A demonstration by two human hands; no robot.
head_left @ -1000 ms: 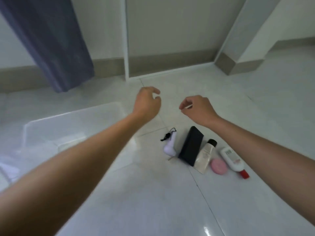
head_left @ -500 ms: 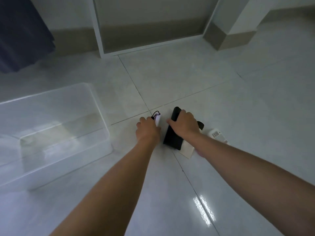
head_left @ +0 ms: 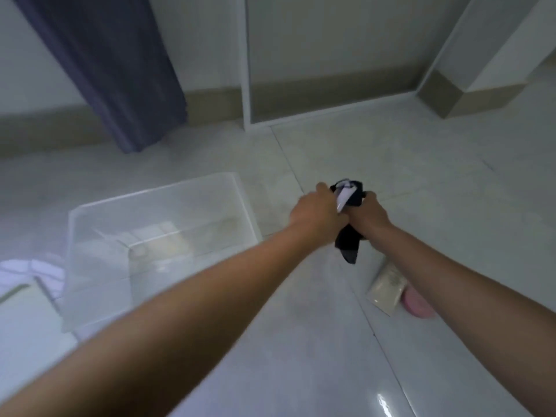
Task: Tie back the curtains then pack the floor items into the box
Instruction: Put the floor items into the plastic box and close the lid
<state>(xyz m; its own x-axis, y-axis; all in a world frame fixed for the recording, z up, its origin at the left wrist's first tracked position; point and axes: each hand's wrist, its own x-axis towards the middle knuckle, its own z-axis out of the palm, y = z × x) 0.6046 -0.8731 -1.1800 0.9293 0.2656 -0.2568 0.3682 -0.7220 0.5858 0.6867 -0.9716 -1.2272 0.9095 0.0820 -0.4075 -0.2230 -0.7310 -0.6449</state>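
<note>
Gripping a white item (head_left: 343,197), left hand (head_left: 316,213), right hand (head_left: 371,216) clutching black case (head_left: 349,245), right of clear box (head_left: 156,236).

head view, angled down, floor (head_left: 301,371) near

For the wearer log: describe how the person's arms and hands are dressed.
Both forearms are bare as far as the frame shows: no sleeves, gloves, watch or bands visible. The left hand and right hand show no rings, though motion blur softens the fingers.
</note>
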